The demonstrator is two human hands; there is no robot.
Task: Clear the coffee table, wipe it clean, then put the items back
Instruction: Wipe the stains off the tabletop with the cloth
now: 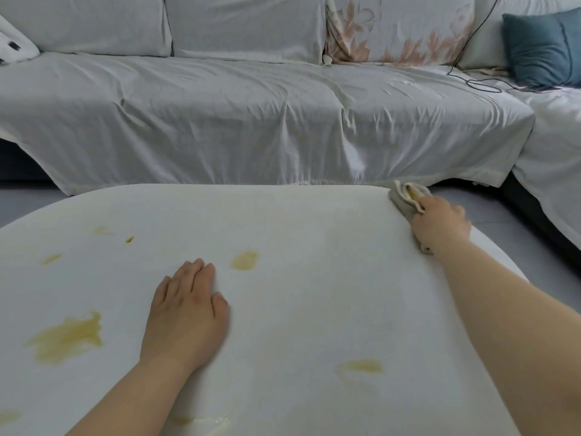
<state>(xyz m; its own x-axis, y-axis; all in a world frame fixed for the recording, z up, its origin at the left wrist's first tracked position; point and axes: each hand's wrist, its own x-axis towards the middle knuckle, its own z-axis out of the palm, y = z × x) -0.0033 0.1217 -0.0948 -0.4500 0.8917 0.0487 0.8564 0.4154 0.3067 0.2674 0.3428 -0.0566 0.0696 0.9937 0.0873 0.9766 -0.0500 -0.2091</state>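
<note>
- Two bare forearms reach in from the bottom edge over the rounded white coffee table, whose top fills the lower half of the view.
- Flat on the tabletop left of centre lies the left hand, palm down, fingers extended and held close together, thumb slightly out, holding nothing.
- Far out at the table's back right corner, the right hand is closed over a crumpled beige cleaning cloth, pressing it onto the table's edge.
- Part of the cloth sticks out beyond the fingers toward the sofa, and a small corner shows beneath the wrist; a yellow mark shows on its upper fold.
- Well apart from the left hand, the cloth sits on the opposite side of the table.
- Yellowish stains mark the tabletop: a large blotch left of the left hand, a small oval patch just beyond its fingertips, and a smear near the right forearm.
- Behind the table stands a long sofa under a wrinkled pale grey cover, with a blue cushion and a black cable at its right end.
</note>
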